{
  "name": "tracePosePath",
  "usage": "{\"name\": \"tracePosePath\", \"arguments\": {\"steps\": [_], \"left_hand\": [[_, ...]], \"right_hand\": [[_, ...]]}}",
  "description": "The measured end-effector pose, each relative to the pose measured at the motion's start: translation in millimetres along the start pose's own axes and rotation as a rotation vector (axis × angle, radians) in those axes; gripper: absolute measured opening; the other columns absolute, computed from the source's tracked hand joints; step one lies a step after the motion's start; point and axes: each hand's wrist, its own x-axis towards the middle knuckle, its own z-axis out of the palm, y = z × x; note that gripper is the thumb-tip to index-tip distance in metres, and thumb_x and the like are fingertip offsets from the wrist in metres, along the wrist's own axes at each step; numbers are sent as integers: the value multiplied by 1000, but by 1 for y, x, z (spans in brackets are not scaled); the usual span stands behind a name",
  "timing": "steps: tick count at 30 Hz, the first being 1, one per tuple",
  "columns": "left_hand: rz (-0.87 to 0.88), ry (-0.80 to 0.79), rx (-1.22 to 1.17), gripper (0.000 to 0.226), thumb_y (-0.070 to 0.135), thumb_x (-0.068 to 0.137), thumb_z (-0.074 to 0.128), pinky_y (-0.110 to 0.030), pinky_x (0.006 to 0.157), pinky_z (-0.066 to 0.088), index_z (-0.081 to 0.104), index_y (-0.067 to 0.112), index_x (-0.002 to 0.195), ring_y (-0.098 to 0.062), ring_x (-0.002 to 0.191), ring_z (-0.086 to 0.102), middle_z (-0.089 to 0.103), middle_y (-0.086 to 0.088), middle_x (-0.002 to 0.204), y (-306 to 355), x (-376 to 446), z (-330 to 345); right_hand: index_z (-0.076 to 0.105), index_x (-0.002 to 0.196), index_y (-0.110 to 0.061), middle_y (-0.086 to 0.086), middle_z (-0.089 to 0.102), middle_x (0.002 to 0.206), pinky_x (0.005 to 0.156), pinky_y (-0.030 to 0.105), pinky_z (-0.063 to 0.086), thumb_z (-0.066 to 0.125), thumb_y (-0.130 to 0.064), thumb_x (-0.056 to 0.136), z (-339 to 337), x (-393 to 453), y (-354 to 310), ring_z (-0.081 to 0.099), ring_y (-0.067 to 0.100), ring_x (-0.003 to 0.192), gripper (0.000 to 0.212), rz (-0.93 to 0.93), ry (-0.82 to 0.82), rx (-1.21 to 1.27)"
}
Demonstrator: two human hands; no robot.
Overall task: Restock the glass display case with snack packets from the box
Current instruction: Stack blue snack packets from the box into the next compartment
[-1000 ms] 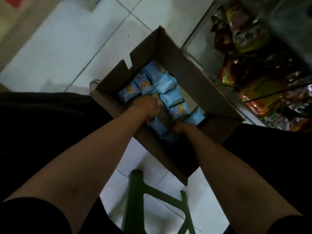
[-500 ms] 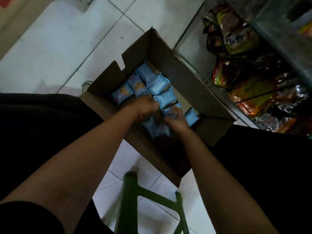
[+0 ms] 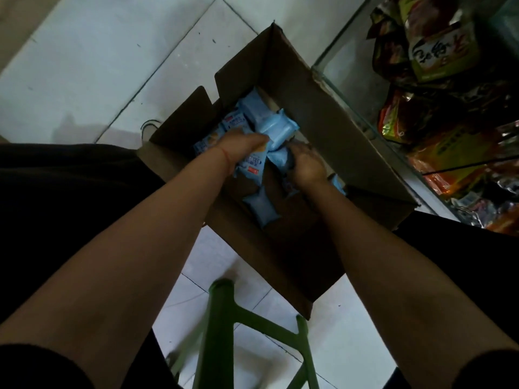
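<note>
Head view: cardboard box (image 3: 331, 113) stands open on the tiled floor (image 3: 98, 66), beside the glass display case (image 3: 365, 127). Left hand (image 3: 241, 143) grips several blue snack packets (image 3: 278, 129) inside the box. Right hand (image 3: 307, 164) grasps another blue packet (image 3: 279, 158).

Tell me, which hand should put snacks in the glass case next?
Probably the right hand: it is nearer the glass case, and it grips a blue packet already.
</note>
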Motion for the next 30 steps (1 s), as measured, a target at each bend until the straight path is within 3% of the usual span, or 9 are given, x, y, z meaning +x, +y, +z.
{"name": "tracePosePath", "arguments": {"steps": [3, 8, 11, 13, 16, 19, 23, 26, 30], "left_hand": [[-47, 2, -89, 41, 30, 84, 71, -42, 82, 57, 59, 8, 117, -28, 86, 70, 70, -12, 96, -3, 7, -2], [-65, 7, -148, 24, 25, 87, 68, -43, 89, 55, 60, 9, 102, -29, 90, 69, 69, -13, 97, -7, 10, -2], [-56, 46, -239, 12, 24, 89, 64, -38, 86, 55, 61, 13, 92, -24, 83, 67, 67, -9, 90, 1, -2, -1], [-76, 12, -424, 19, 26, 92, 58, -36, 76, 57, 63, 10, 101, -23, 76, 66, 66, -10, 89, 8, -20, -2], [-83, -97, -738, 30, 29, 95, 43, -32, 63, 60, 64, 7, 96, -23, 68, 68, 69, -12, 83, 18, -57, -7], [-27, -176, -854, 35, 34, 93, 39, -28, 63, 56, 64, 10, 83, -21, 66, 63, 66, -9, 77, 34, -112, -11], [152, -290, -850, 51, 39, 92, 42, -20, 45, 48, 58, 12, 52, -17, 41, 55, 54, -6, 47, 70, -205, -10], [317, -360, -759, 42, 44, 92, 46, -24, 49, 49, 55, 12, 65, -21, 46, 56, 54, -10, 54, 109, -276, -5], [571, -321, -597, 34, 41, 94, 48, -22, 47, 48, 53, 14, 75, -19, 47, 56, 55, -9, 60, 159, -369, 4]], "right_hand": [[31, 146, -27, 5, 22, 155, 109, 47, 26, 82, -22, 66, 14, 8, 4, 17, 31, 143, 95, -29, -151, -232], [46, 137, -26, 6, 45, 141, 104, 41, 28, 74, -40, 73, 18, 14, -6, 33, 31, 132, 71, -53, -89, -231], [64, 115, -16, 6, 67, 105, 80, 28, 49, 74, -44, 74, 1, -5, -12, 61, 21, 100, 51, 78, -88, 252], [69, 100, -11, 2, 68, 82, 58, 21, 48, 70, -35, 82, -26, -31, -23, 64, 14, 75, 30, 220, -97, 664], [65, 99, -2, 13, 67, 74, 51, 24, 52, 50, -31, 92, -74, -72, -41, 65, 23, 58, 33, 345, -191, 1185], [60, 91, -4, 8, 59, 61, 51, 25, 51, 39, -41, 93, -125, -120, -61, 58, 19, 49, 42, 234, -321, 1491], [59, 93, -4, 5, 64, 64, 56, 27, 54, 51, -45, 86, -194, -208, -92, 61, 16, 54, 42, -64, -287, 1566], [61, 92, -1, 11, 67, 73, 59, 31, 56, 51, -35, 85, -249, -276, -112, 63, 21, 58, 37, -237, -198, 1596], [66, 93, -8, 8, 69, 73, 60, 30, 57, 46, -40, 95, -315, -352, -124, 66, 20, 58, 37, -385, 10, 1577]]}}
